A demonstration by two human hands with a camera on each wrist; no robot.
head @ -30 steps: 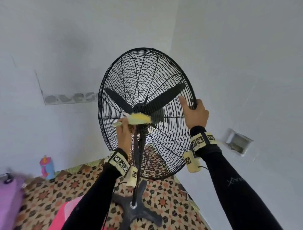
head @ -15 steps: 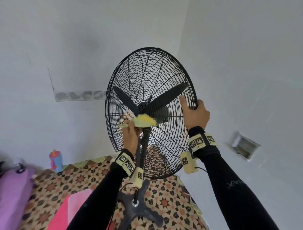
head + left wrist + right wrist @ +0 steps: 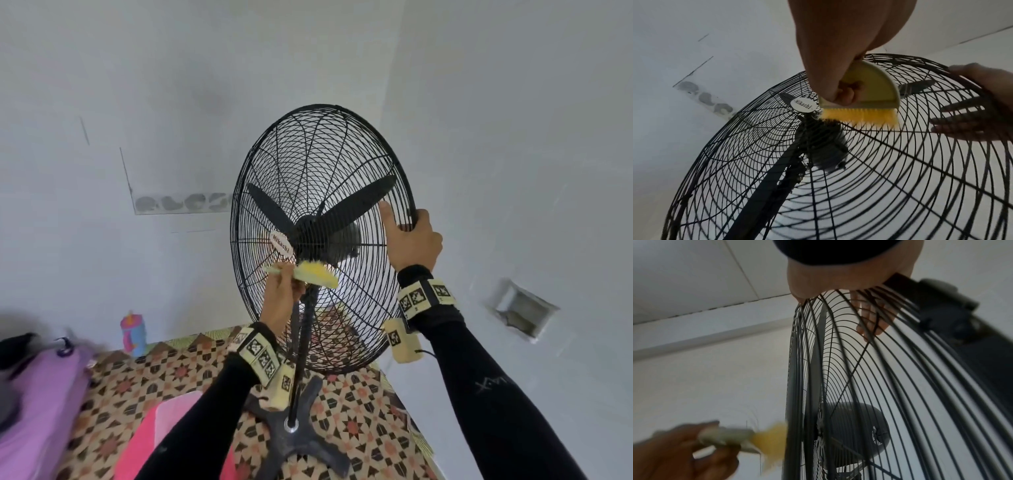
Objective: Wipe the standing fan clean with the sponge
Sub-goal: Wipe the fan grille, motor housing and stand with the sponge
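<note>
A black standing fan (image 3: 322,164) with a wire guard and dark blades stands in the room corner. My left hand (image 3: 281,301) grips a small hand brush (image 3: 315,274) with a cream half-round back and yellow bristles. The bristles touch the front guard just below the hub, beside the white badge (image 3: 803,104). In the left wrist view the brush (image 3: 865,97) lies across the wires. My right hand (image 3: 414,243) holds the guard's right rim, thumb in front and fingers (image 3: 873,316) behind the wires. No sponge is in view.
The fan's cross-shaped base (image 3: 301,442) stands on a patterned mat (image 3: 359,428). A pink and blue bottle (image 3: 133,334) stands by the left wall, with a purple bag (image 3: 37,394) nearer me. A square recess (image 3: 524,308) sits in the right wall.
The brush has slid a little down and to the right on the guard, from beside the hub to below it. My view has swung left. The right hand has kept its hold on the rim.
</note>
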